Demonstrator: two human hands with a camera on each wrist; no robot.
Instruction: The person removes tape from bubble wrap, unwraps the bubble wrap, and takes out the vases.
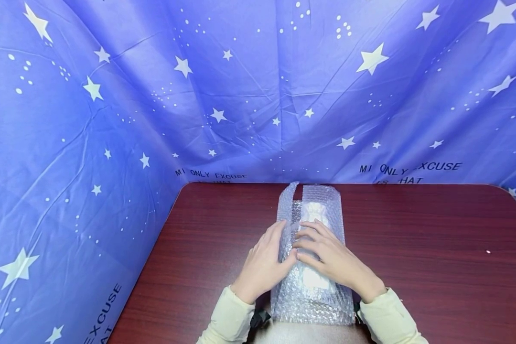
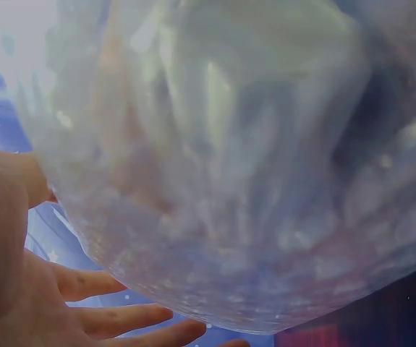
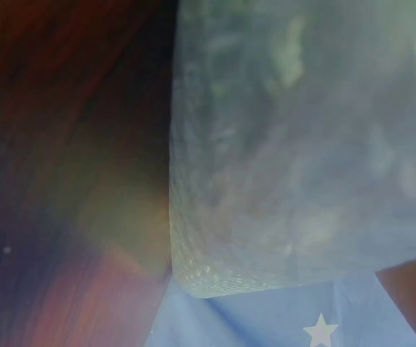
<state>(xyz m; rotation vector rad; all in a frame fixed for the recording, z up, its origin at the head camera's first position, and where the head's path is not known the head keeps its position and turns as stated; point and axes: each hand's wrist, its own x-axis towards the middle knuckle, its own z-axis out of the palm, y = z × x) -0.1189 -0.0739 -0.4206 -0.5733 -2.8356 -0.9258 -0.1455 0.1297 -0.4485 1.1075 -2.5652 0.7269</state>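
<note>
A sheet of clear bubble wrap (image 1: 311, 306) lies folded around a white object (image 1: 316, 279) on the table in the head view. The wrapped object's kind cannot be made out. My left hand (image 1: 264, 260) rests along the left fold, fingers extended forward and thumb across the wrap. From the right, my right hand (image 1: 333, 258) lies over the top with its fingers spread and slightly bent, the fingertips near the middle seam. Close up, the bubble wrap (image 2: 251, 202) fills much of the left wrist view, beside the straight fingers of the left hand (image 2: 63, 296). The bubble wrap (image 3: 302, 159) also looms blurred in the right wrist view.
A dark red wooden table (image 1: 434, 248) extends to both sides. Behind and left of it hangs a blue curtain (image 1: 249, 95) with white stars and printed words. A small pale speck (image 1: 488, 252) lies on the right of the table.
</note>
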